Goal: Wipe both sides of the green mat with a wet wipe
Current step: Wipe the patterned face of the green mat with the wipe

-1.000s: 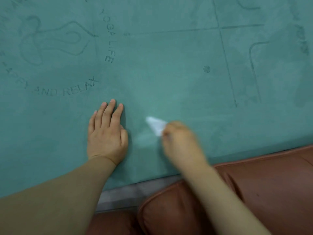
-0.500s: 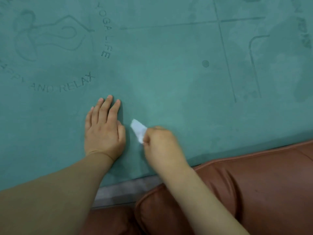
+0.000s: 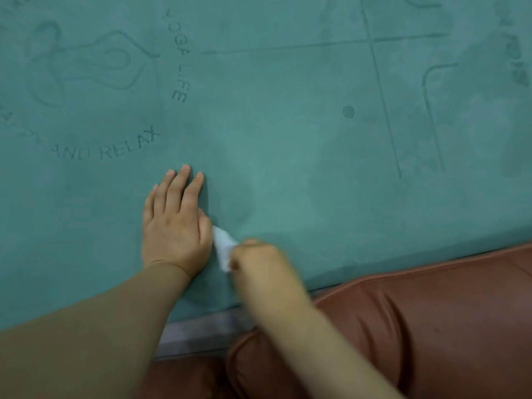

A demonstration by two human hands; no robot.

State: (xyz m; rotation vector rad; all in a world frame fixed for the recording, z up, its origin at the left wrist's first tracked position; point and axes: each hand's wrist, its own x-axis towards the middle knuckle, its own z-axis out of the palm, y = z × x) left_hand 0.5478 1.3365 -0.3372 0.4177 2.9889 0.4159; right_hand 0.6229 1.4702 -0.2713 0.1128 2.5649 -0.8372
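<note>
The green mat (image 3: 288,156) fills most of the view, embossed with a seated figure, lines and the words "YOGA LIFE" and "AND RELAX". My left hand (image 3: 175,223) lies flat on it, fingers straight and together, pressing it down. My right hand (image 3: 259,263) grips a small white wet wipe (image 3: 222,249) and holds it against the mat right beside my left thumb. Only part of the wipe shows past my fingers.
The mat's near edge runs from lower left up to the right. Below it lie a grey strip of floor (image 3: 198,332) and a brown leather cushion (image 3: 417,321) at the lower right.
My right hand has dragged the wipe leftwards and a little nearer, from open mat to just beside my left thumb. My left hand has stayed flat in the same spot.
</note>
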